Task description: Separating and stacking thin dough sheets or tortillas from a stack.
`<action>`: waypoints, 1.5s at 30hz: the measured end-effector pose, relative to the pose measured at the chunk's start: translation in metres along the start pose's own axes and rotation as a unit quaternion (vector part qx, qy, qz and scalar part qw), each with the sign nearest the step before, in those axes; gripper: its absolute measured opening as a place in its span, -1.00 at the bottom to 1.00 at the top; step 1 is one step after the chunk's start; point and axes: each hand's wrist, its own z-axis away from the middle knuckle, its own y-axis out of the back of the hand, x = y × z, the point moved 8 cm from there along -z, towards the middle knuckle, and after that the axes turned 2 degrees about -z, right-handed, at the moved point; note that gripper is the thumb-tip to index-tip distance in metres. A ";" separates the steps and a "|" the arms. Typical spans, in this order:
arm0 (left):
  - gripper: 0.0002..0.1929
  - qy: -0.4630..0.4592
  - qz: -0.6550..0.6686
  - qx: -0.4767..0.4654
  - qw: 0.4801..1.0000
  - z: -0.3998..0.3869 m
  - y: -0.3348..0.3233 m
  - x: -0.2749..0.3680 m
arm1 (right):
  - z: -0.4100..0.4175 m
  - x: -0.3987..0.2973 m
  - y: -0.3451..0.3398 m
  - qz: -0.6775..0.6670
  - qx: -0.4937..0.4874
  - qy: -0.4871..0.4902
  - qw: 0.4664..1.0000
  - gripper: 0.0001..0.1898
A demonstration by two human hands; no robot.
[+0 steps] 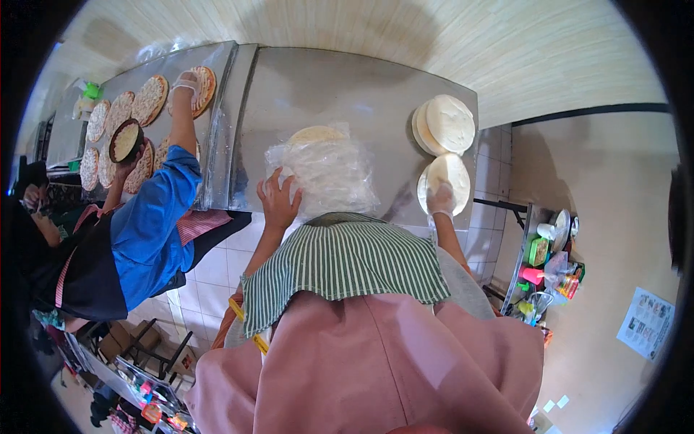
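My bare left hand [279, 200] has its fingers spread at the left edge of a clear plastic bag [336, 176] on the metal table. Part of a round, flat pizza base [317, 134] shows at the bag's far edge. To the right, my right hand [442, 199], in a clear disposable glove, lies over a pale round base [455, 182] that overlaps another. Whether its fingers grip the base is hidden. Beyond it, touching the nearer pair, sits a stack of pale round bases [450, 125].
A co-worker in a blue sleeve [154, 190] works at the adjoining table with a dark bowl [126, 141] and several topped pizzas [150, 100]. A wall [347, 24] borders the far side. At right stands a rack [523, 260] with containers.
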 end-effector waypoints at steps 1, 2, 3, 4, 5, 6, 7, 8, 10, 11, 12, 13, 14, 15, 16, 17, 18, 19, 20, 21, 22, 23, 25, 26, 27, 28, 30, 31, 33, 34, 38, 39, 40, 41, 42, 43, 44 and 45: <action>-0.58 0.027 0.021 0.023 0.999 0.003 0.001 -0.005 | -0.001 -0.001 -0.011 -0.021 -0.055 -0.068 0.996 -0.63; -0.58 0.054 0.042 0.046 0.997 0.005 0.002 -0.010 | -0.009 -0.023 -0.010 -0.024 -0.058 -0.059 0.996 -0.63; -0.58 0.057 0.038 0.047 0.997 0.005 0.004 -0.009 | -0.020 -0.048 -0.004 -0.055 -0.035 -0.019 0.998 -0.62; -0.54 0.056 0.045 0.059 0.996 0.006 0.007 -0.008 | -0.032 -0.074 -0.004 -0.086 -0.013 0.023 0.996 -0.61; -0.51 0.051 0.054 0.070 0.995 0.005 0.011 -0.006 | -0.043 -0.102 -0.011 -0.103 -0.026 0.096 0.990 -0.61; -0.51 0.055 0.051 0.071 0.995 0.003 0.013 -0.002 | -0.055 -0.133 -0.019 -0.119 -0.039 0.169 0.978 -0.60; -0.46 0.008 0.033 0.024 0.999 0.002 0.009 0.010 | -0.069 -0.160 -0.033 -0.199 -0.126 0.101 0.967 -0.59; -0.42 -0.036 0.014 -0.022 0.999 0.003 0.005 0.020 | -0.079 -0.191 -0.047 -0.274 -0.213 0.033 0.937 -0.58; -0.29 -0.054 0.035 -0.060 0.996 -0.009 -0.013 0.031 | -0.113 -0.209 -0.102 -0.318 -0.217 0.044 0.922 -0.58; -0.25 -0.058 0.022 -0.084 0.994 -0.012 -0.024 0.034 | -0.130 -0.220 -0.118 -0.319 -0.213 0.043 0.923 -0.58; -0.21 -0.067 0.010 -0.109 0.992 -0.017 -0.038 0.036 | -0.139 -0.237 -0.138 -0.222 -0.274 0.111 0.929 -0.59; -0.16 -0.079 0.011 -0.118 0.990 -0.019 -0.052 0.036 | -0.140 -0.249 -0.154 -0.120 -0.332 0.175 0.919 -0.60; -0.16 -0.067 0.007 -0.118 0.991 -0.013 -0.059 0.028 | -0.133 -0.268 -0.150 -0.120 -0.337 0.185 0.915 -0.60; -0.16 -0.048 0.014 -0.116 0.992 -0.003 -0.063 0.019 | -0.121 -0.285 -0.132 -0.179 -0.348 0.137 0.910 -0.64; -0.15 -0.036 0.024 -0.112 0.993 0.004 -0.064 0.014 | -0.110 -0.293 -0.115 -0.236 -0.353 0.081 0.902 -0.68; -0.13 -0.035 0.022 -0.106 0.993 0.004 -0.067 0.013 | -0.106 -0.294 -0.109 -0.234 -0.354 0.085 0.902 -0.68; -0.13 -0.033 0.023 -0.105 0.994 0.004 -0.070 0.010 | -0.109 -0.300 -0.090 -0.253 -0.284 0.145 0.914 -0.72; -0.13 -0.038 0.026 -0.106 0.993 0.004 -0.074 0.009 | -0.110 -0.305 -0.069 -0.269 -0.211 0.204 0.917 -0.75; -0.12 -0.043 0.031 -0.109 0.993 0.004 -0.078 0.009 | -0.106 -0.302 -0.056 -0.265 -0.210 0.203 0.919 -0.75; -0.12 -0.041 0.034 -0.108 0.993 0.004 -0.079 0.009 | -0.104 -0.305 -0.016 -0.314 -0.101 0.249 0.910 -0.80; -0.12 -0.038 0.040 -0.113 0.992 0.004 -0.080 0.008 | -0.099 -0.307 0.028 -0.359 0.009 0.293 0.886 -0.85; -0.12 -0.038 0.047 -0.118 0.991 0.002 -0.081 0.008 | -0.099 -0.310 0.052 -0.357 0.009 0.295 0.886 -0.85; -0.12 -0.039 0.031 -0.126 0.991 -0.005 -0.077 0.012 | -0.090 -0.322 0.114 -0.370 0.048 0.371 0.850 -0.91; -0.12 -0.038 0.013 -0.137 0.990 -0.007 -0.074 0.014 | -0.088 -0.323 0.140 -0.369 0.047 0.372 0.850 -0.91; -0.12 -0.035 0.014 -0.136 0.990 -0.007 -0.071 0.015 | -0.076 -0.334 0.164 -0.298 0.036 0.439 0.847 -0.91; -0.12 -0.034 0.026 -0.124 0.991 -0.007 -0.066 0.017 | -0.061 -0.344 0.183 -0.224 0.023 0.502 0.835 -0.90; -0.13 -0.026 0.034 -0.112 0.993 -0.008 -0.055 0.016 | -0.042 -0.354 0.229 -0.258 -0.002 0.513 0.819 -0.92; -0.14 -0.022 0.030 -0.134 0.990 -0.008 -0.051 0.016 | -0.035 -0.358 0.240 -0.291 -0.026 0.522 0.802 -0.93; -0.14 -0.029 0.031 -0.163 0.986 -0.009 -0.047 0.017 | -0.044 -0.352 0.240 -0.338 -0.032 0.461 0.820 -0.93; -0.21 -0.011 0.054 -0.101 0.993 -0.009 -0.031 0.010 | -0.051 -0.348 0.236 -0.385 -0.038 0.403 0.830 -0.92; -0.61 0.289 0.516 0.094 0.801 0.025 -0.023 -0.068 | -0.071 -0.340 0.084 -0.523 -0.211 0.199 0.802 -0.87; -0.67 0.291 0.501 0.157 0.800 0.043 -0.022 -0.088 | -0.069 -0.337 0.037 -0.542 -0.244 0.170 0.786 -0.86; -0.68 0.319 0.557 0.193 0.742 0.048 -0.012 -0.093 | -0.070 -0.323 -0.006 -0.480 -0.229 0.164 0.831 -0.85; -0.68 0.336 0.469 0.171 0.799 0.052 -0.002 -0.094 | -0.069 -0.313 -0.041 -0.417 -0.217 0.163 0.867 -0.83; -0.67 0.350 0.376 0.148 0.845 0.054 0.004 -0.095 | -0.068 -0.306 -0.066 -0.418 -0.219 0.164 0.867 -0.83; -0.67 0.348 0.376 0.147 0.846 0.048 0.003 -0.094 | -0.067 -0.300 -0.087 -0.342 -0.215 0.188 0.895 -0.81; -0.65 0.242 0.233 0.140 0.931 0.029 0.013 -0.078 | -0.064 -0.301 -0.098 -0.265 -0.212 0.212 0.916 -0.78; -0.62 0.128 0.081 0.125 0.980 0.012 0.018 -0.054 | -0.062 -0.305 -0.096 -0.265 -0.215 0.214 0.915 -0.78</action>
